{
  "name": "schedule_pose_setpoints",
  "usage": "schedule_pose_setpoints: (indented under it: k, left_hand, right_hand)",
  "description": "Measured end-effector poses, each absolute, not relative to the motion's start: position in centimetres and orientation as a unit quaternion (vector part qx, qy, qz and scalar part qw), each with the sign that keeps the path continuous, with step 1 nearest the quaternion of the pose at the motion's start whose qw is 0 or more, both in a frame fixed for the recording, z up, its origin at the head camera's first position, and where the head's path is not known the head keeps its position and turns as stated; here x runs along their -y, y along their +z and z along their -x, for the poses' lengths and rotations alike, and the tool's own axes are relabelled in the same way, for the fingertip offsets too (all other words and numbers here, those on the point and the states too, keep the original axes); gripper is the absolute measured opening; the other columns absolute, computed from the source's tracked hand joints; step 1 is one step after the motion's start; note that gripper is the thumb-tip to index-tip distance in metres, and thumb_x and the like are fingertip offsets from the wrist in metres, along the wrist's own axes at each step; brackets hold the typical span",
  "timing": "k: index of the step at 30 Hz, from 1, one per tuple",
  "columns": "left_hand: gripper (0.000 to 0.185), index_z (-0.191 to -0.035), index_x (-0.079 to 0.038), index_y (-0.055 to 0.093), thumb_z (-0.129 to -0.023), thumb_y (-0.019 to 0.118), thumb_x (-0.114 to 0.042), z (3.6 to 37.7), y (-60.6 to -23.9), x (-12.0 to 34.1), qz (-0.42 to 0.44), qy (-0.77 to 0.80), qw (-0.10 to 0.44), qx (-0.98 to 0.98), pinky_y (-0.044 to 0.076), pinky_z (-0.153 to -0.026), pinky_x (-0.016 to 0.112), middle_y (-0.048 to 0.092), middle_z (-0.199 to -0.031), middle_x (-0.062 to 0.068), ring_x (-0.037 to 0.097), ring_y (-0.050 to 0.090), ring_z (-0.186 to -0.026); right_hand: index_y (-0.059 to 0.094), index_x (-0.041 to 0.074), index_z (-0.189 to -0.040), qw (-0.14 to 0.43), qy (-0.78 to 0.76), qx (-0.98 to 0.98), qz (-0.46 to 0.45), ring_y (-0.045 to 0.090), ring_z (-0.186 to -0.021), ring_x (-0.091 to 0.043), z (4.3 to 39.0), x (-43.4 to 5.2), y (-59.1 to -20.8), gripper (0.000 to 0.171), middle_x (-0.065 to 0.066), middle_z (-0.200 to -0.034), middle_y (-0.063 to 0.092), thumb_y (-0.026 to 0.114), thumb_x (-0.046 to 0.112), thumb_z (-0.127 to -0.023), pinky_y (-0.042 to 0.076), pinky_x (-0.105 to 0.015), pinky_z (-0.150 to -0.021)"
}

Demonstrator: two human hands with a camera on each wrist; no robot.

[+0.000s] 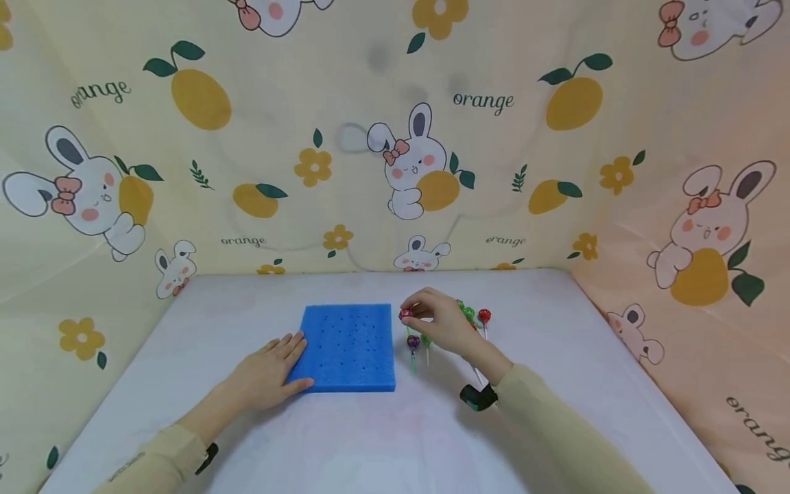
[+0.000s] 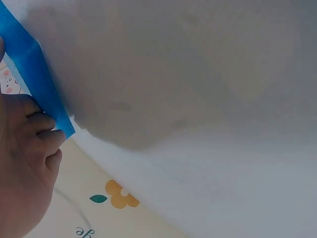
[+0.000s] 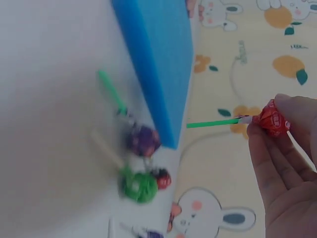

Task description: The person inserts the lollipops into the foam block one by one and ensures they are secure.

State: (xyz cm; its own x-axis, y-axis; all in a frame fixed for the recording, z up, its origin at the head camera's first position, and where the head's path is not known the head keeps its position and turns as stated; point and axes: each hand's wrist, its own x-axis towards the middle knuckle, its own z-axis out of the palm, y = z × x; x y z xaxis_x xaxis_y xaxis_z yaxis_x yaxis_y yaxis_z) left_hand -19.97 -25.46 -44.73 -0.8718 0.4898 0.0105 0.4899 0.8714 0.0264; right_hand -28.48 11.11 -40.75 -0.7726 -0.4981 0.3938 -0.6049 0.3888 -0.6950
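The right grip (image 1: 441, 321) pinches a round, crinkly red lollipop (image 3: 273, 120) between thumb and fingers, near the square, holey blue foam block (image 1: 348, 353), where the left grip (image 1: 268, 370) rests, fingers straight.

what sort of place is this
Probably a makeshift tabletop workspace, perhaps a filming booth: cloth printed with rabbits and oranges encloses a white tabletop on the sides in view, and a blue foam block lies there with several wrapped lollipops close by.
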Motion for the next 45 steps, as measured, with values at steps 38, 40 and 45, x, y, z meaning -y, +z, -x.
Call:
schedule_pose_setpoints:
  k: [38,40,45]
  left_hand:
    - [0.086,-0.153,0.011,0.042,-0.104,0.051,-0.059,20.7,-44.4,25.5,0.251,0.01,-0.032,0.967,0.034,-0.12,0.057,0.037,-0.161,0.029,0.046,0.038,-0.149]
    - [0.086,-0.153,0.011,0.042,-0.104,0.051,-0.059,20.7,-44.5,25.4,0.251,0.01,-0.034,0.967,0.034,-0.121,0.057,0.037,-0.161,0.029,0.046,0.038,-0.149]
    - [0.086,-0.153,0.01,0.042,-0.104,0.051,-0.06,20.9,-44.6,25.5,0.249,0.012,-0.034,0.968,0.034,-0.121,0.057,0.038,-0.161,0.028,0.045,0.038,-0.149]
  right_hand:
    - [0.072,0.007,-0.117,-0.028,0.496,0.815,-0.298,0.073,-0.109,-0.022,33.3,1.9,-42.0,0.02,-0.008,-0.118,0.068,0.075,0.012,-0.097,0.06,-0.029,-0.09]
    - [0.073,0.007,-0.117,-0.028,0.492,0.819,-0.294,0.073,-0.109,-0.022,33.5,2.1,-42.2,0.02,-0.008,-0.118,0.068,0.075,0.012,-0.097,0.06,-0.03,-0.091]
    - [0.073,0.007,-0.118,-0.024,0.487,0.823,-0.293,0.073,-0.109,-0.022,34.0,2.8,-42.7,0.022,-0.008,-0.119,0.069,0.076,0.012,-0.097,0.06,-0.03,-0.09]
